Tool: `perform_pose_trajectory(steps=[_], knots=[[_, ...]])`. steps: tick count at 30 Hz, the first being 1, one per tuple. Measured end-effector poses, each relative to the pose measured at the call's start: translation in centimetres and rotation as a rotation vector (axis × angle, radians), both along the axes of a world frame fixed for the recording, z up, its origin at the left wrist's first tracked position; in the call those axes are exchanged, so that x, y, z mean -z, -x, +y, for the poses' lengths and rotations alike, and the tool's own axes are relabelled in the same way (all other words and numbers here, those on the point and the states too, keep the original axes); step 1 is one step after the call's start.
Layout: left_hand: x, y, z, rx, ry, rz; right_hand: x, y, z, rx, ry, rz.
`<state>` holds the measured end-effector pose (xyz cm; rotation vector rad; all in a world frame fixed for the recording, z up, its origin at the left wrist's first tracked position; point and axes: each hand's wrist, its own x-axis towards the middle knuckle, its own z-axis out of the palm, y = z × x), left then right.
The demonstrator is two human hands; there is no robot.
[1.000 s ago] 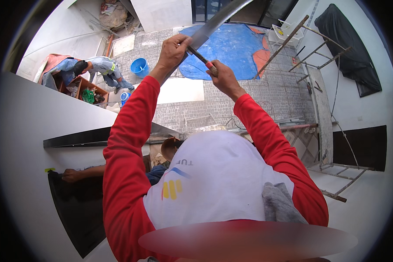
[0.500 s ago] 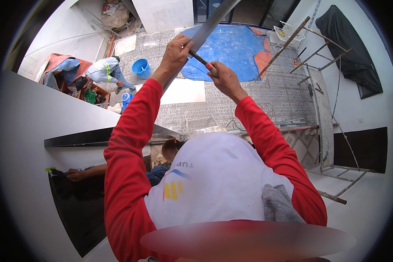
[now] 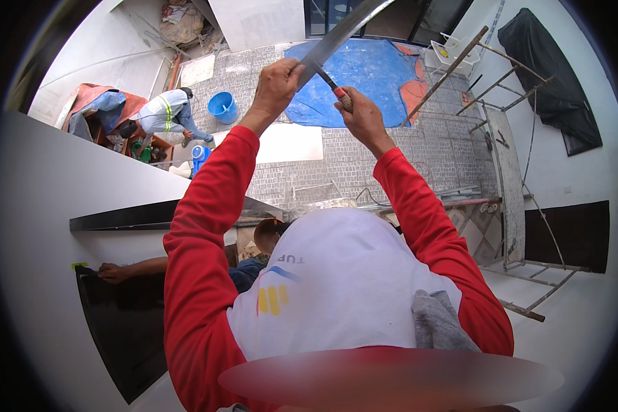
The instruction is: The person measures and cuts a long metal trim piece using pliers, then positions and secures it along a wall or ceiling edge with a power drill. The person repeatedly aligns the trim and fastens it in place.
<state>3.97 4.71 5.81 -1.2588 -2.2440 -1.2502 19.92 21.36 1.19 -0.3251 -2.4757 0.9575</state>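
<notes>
A long flat metal strip [image 3: 336,40] rises diagonally at the top centre, gripped near its lower part by my left hand [image 3: 276,89]. My right hand [image 3: 361,120], red-sleeved like the left, is closed round the red-and-black handle of a narrow tool [image 3: 339,91]. The tool's dark upper end meets the strip just right of my left fingers; its exact kind I cannot make out.
A co-worker [image 3: 165,110] bends over cluttered orange bins, near a blue bucket [image 3: 222,106]. Another person's hand [image 3: 112,273] works at a black panel below left. A blue tarp [image 3: 350,69] lies beyond; metal scaffolding [image 3: 511,103] stands at the right.
My right hand and the narrow tool have shifted rightward, the tool's tip now higher on the strip. The co-worker at the bins has bent over and shifted position.
</notes>
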Motion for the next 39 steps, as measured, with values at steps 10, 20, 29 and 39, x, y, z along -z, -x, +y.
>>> perform_pose_trajectory(steps=[10,20,29,39], knots=[[0.2,-0.1,-0.1,-0.01,0.009,0.034,-0.1,0.3,0.2,-0.003,0.003,-0.006],[0.2,-0.1,-0.1,0.003,0.023,-0.025,0.3,0.4,1.0,-0.027,-0.081,0.022],[-0.1,0.0,-0.3,0.034,0.0,-0.059,0.2,0.5,1.3,-0.105,-0.002,-0.035],[0.3,0.7,-0.4,0.16,0.007,-0.266,1.5,0.8,1.7,-0.131,0.129,0.042]])
